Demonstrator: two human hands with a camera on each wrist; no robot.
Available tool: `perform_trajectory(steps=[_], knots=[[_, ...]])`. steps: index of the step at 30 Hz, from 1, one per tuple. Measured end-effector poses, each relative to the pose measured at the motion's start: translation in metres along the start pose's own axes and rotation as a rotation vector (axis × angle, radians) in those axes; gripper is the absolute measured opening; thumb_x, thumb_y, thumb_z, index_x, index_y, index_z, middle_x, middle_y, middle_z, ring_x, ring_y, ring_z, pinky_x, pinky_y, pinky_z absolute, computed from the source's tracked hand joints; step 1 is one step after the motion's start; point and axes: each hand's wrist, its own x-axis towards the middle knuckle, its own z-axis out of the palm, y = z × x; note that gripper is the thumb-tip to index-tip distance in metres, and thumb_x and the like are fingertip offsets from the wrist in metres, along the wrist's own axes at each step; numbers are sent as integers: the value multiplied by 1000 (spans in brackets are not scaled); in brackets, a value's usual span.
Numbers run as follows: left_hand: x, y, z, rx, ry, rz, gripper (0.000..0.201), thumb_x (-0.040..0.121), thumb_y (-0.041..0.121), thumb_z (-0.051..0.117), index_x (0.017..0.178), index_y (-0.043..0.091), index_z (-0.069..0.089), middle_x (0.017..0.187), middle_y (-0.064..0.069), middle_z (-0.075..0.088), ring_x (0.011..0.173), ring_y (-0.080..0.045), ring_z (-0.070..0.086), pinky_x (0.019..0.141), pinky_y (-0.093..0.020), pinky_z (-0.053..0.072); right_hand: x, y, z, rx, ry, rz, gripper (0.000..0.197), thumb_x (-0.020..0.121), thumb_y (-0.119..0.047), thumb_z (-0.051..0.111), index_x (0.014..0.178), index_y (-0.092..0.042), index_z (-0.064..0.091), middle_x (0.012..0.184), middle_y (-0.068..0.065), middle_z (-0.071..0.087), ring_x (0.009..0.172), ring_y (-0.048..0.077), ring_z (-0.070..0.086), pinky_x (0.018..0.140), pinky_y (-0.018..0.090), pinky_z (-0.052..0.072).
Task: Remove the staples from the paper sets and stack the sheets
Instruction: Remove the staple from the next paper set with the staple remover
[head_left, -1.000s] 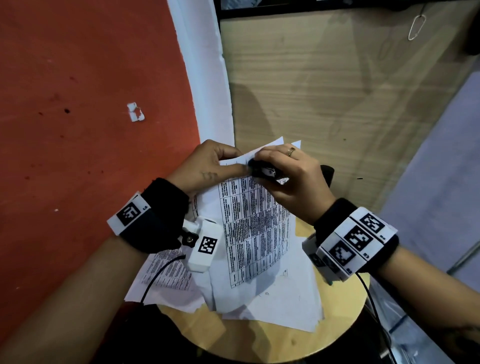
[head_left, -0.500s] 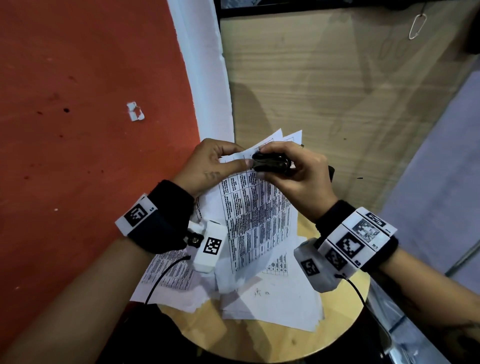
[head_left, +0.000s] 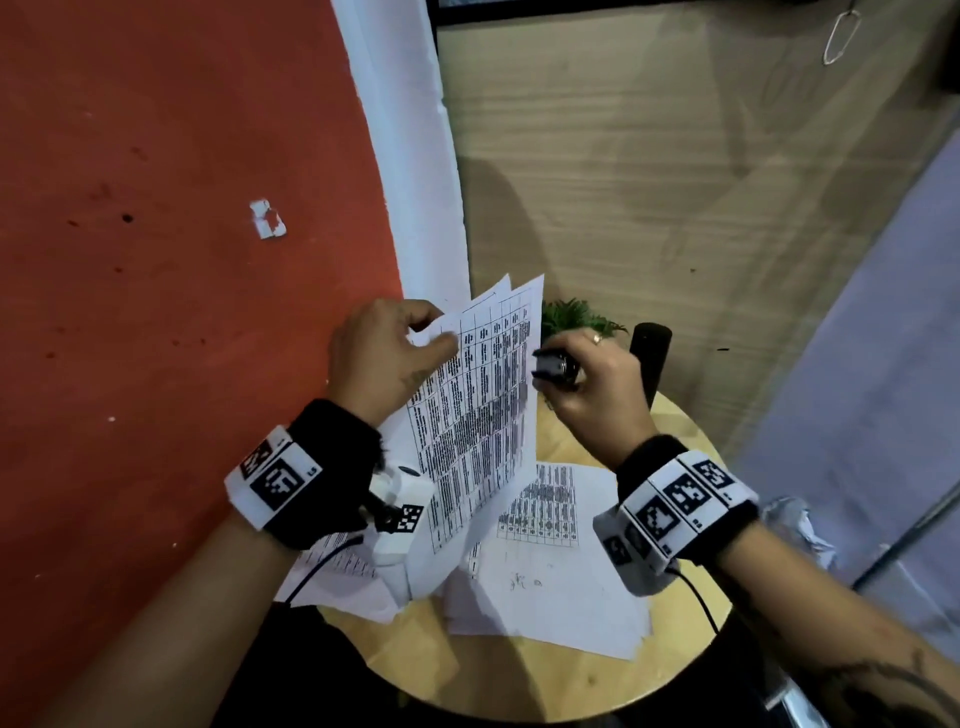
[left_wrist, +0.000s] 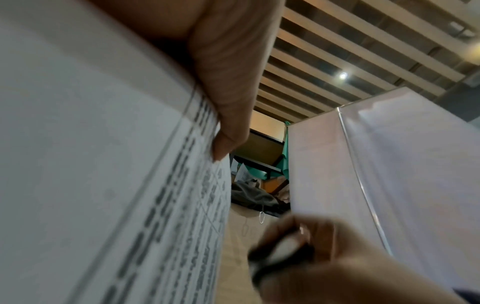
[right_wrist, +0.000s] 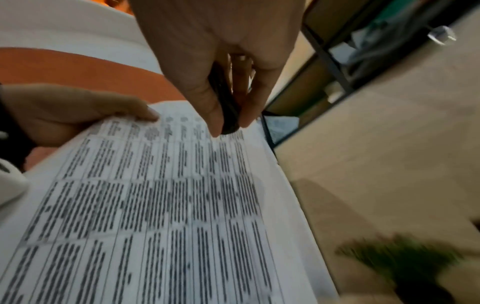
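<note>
My left hand pinches the top left corner of a printed paper set and holds it raised and tilted above the round wooden table. Its thumb presses on the sheet's printed face. My right hand grips a small black staple remover just right of the sheets' top edge, apart from the paper. In the right wrist view the staple remover sits between thumb and fingers above the paper set. No staple can be made out.
Loose printed sheets lie spread on the table under my hands. A small green plant and a black cylinder stand at the table's far edge. An orange wall is left, a wooden panel behind.
My right hand has pulled the staple remover off the paper's top corner and moved right. My left hand has lifted the set and tilted it more upright, uncovering the sheets beneath.
</note>
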Motion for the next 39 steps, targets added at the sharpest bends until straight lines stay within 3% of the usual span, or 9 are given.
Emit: perform_trajectory(steps=[3, 6, 9, 11, 19, 24, 30, 34, 39], knots=[[4, -9, -2, -39, -49, -11, 45, 65, 56, 60, 77, 15, 71, 70, -6, 70, 65, -29, 62, 65, -42, 52, -19, 23, 16, -1, -145, 252, 26, 67, -8, 79, 90, -5, 68, 89, 9, 67, 85, 26, 61, 67, 13, 35], [10, -20, -2, -64, -147, -58, 26, 65, 54, 70, 73, 29, 70, 60, 6, 65, 55, -16, 53, 58, -34, 44, -31, 40, 20, -5, -283, 399, 35, 63, -15, 83, 94, -10, 68, 94, 7, 69, 88, 24, 62, 73, 27, 44], [17, -29, -4, -111, -290, -90, 15, 76, 31, 76, 65, 28, 68, 55, 15, 63, 53, -3, 51, 57, -25, 37, -28, 46, 16, 274, -255, 501, 36, 59, -15, 86, 90, -20, 67, 105, 2, 64, 97, 20, 61, 81, 21, 46], [23, -31, -5, -140, -395, -87, 12, 81, 19, 72, 72, 27, 67, 59, 18, 66, 57, 4, 56, 60, -20, 43, -23, 47, 12, 566, -245, 602, 40, 54, -12, 88, 88, -21, 69, 121, 2, 54, 104, 22, 59, 86, 32, 51], [42, -28, 8, -218, -707, -56, 13, 86, -1, 60, 93, 8, 67, 81, 21, 72, 79, 7, 64, 77, -8, 46, -14, 48, 3, 973, -562, 809, 41, 64, 11, 72, 94, -15, 62, 94, 9, 68, 73, 13, 65, 51, 16, 47], [45, -31, 11, -252, -544, -95, 29, 76, 1, 72, 104, -3, 66, 78, 13, 72, 75, 4, 63, 72, -10, 49, -10, 52, -2, 967, -504, 794, 44, 52, 1, 73, 92, -14, 65, 87, 7, 70, 70, 12, 64, 49, 15, 46], [35, -78, -13, -294, 16, -282, 21, 77, 6, 72, 89, 19, 61, 54, 24, 60, 54, 12, 52, 65, -7, 42, -10, 62, -19, 1086, -281, 813, 80, 22, -29, 94, 95, -14, 65, 91, 3, 71, 72, 11, 67, 50, 14, 48], [2, -82, 6, -436, -289, -483, 92, 42, 40, 88, 123, 21, 48, 88, 16, 64, 79, 3, 60, 78, -25, 47, -31, 56, -6, 1208, -230, 869, 87, 20, -30, 95, 98, -13, 63, 91, 3, 72, 69, 11, 66, 43, 12, 43], [-26, -89, 34, -582, -278, -537, 92, 27, 58, 89, 104, 16, 60, 89, 12, 74, 88, -1, 68, 81, -19, 54, -50, 52, 20, 1253, -205, 923, 80, 21, -31, 95, 93, -15, 66, 89, 1, 73, 70, 8, 67, 50, 12, 47]])
